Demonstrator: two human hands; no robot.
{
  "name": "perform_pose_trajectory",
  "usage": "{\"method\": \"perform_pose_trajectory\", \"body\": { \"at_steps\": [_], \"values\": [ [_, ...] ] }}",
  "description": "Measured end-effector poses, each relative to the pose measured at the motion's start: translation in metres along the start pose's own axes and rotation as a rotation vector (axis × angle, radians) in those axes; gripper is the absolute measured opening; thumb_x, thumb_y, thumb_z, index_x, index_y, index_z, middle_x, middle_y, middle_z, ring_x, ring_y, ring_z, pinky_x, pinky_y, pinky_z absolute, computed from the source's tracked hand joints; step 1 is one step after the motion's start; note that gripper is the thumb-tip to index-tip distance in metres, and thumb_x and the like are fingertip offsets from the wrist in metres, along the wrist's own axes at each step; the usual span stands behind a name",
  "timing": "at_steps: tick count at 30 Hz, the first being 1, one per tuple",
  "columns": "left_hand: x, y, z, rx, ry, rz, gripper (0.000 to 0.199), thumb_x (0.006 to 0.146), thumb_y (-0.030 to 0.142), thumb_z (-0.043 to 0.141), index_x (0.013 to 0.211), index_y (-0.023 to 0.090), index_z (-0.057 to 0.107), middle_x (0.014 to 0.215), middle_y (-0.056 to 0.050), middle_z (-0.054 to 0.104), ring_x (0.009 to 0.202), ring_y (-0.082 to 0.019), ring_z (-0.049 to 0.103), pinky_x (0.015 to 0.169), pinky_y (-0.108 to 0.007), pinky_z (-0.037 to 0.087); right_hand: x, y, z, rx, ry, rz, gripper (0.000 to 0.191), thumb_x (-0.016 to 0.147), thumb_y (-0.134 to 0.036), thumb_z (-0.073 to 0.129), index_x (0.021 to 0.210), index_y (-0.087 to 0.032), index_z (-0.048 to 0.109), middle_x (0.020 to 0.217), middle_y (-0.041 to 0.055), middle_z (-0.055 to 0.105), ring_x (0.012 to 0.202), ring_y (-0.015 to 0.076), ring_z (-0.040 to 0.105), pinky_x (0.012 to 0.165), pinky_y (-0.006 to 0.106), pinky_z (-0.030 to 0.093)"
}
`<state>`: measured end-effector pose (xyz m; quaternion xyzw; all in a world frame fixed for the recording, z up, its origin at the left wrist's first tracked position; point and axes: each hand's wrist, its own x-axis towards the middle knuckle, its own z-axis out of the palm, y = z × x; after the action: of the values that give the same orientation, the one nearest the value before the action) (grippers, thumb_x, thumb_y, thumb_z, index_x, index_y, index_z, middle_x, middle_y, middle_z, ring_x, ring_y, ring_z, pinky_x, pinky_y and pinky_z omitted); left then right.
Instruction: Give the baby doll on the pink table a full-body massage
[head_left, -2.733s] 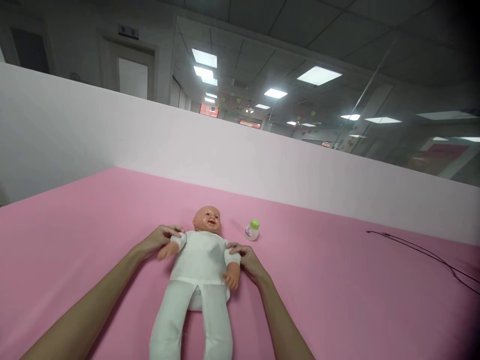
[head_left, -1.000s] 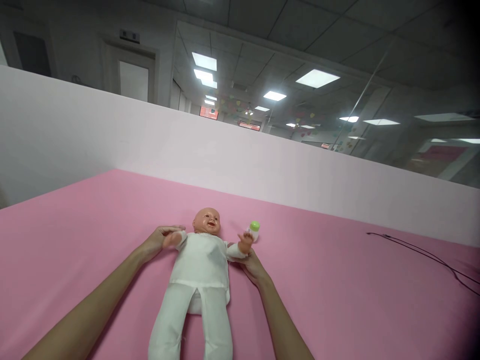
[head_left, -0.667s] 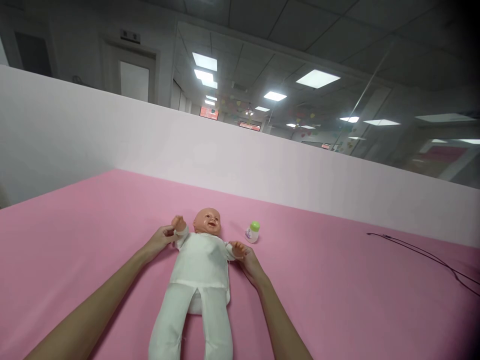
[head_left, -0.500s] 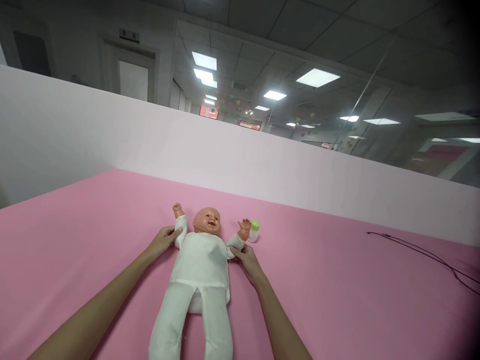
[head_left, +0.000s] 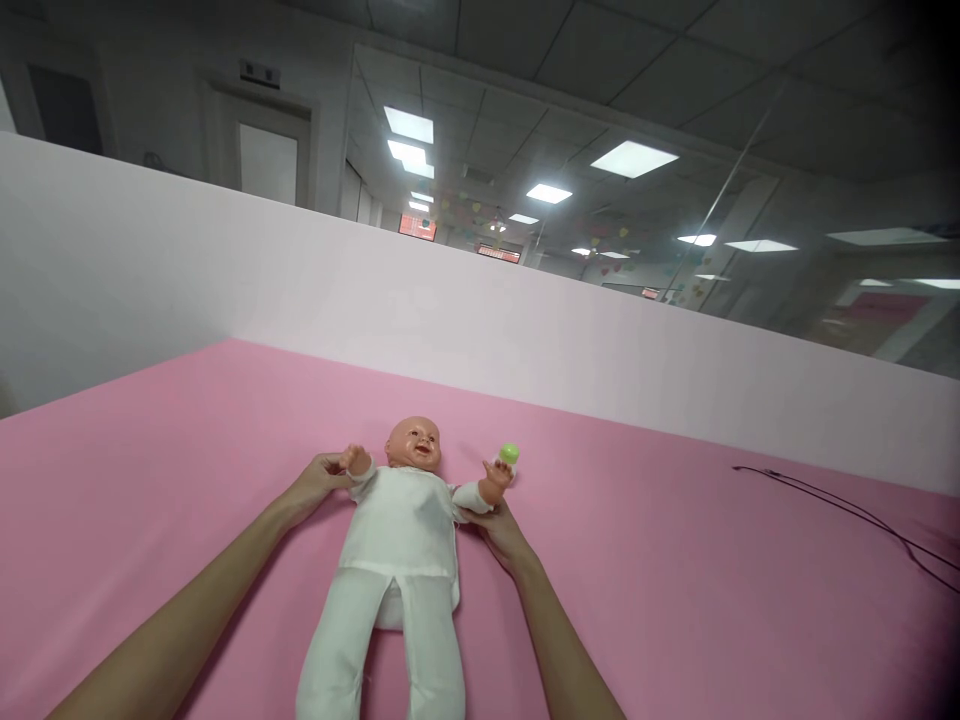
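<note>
Item: baby doll (head_left: 401,540) in white suit, lying face-up on the pink mat (head_left: 675,580), head at 12 o'clock, legs toward you. Your left hand (head_left: 315,485) is closed around the doll's arm at its 9 o'clock; your right hand (head_left: 499,530) grips the other arm at 3 o'clock, forearm raised. Green-capped bottle (head_left: 508,456) stands at the doll's 2 o'clock. Black cable (head_left: 847,505) lies well apart, far right.
</note>
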<state>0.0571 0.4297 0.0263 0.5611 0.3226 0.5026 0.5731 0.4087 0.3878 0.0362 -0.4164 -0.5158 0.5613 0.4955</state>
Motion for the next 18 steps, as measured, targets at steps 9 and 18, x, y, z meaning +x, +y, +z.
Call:
{"method": "perform_pose_trajectory", "body": {
  "at_steps": [9, 18],
  "values": [
    [-0.005, 0.010, 0.004, 0.057, -0.103, -0.030, 0.023, 0.069, 0.028, 0.083, 0.089, 0.019, 0.082, 0.118, -0.012, 0.071, 0.106, -0.028, 0.065, 0.089, -0.036, 0.051, 0.003, 0.001, 0.003, -0.142, -0.043, -0.058, 0.029, 0.068, -0.042, 0.085, 0.089, -0.021, 0.085, 0.118, 0.0109, 0.076, 0.118, 0.0330, 0.064, 0.108, 0.047, 0.045],
    [0.003, -0.005, 0.017, 0.180, 0.129, -0.023, 0.055, 0.080, 0.070, 0.070, 0.077, 0.017, 0.060, 0.067, 0.001, 0.052, 0.059, -0.013, 0.043, 0.056, -0.026, 0.032, 0.008, 0.009, 0.006, -0.016, 0.056, -0.006, 0.038, 0.066, -0.040, 0.093, 0.093, -0.016, 0.082, 0.093, 0.0093, 0.080, 0.087, 0.0255, 0.071, 0.087, 0.040, 0.053]
  ]
}}
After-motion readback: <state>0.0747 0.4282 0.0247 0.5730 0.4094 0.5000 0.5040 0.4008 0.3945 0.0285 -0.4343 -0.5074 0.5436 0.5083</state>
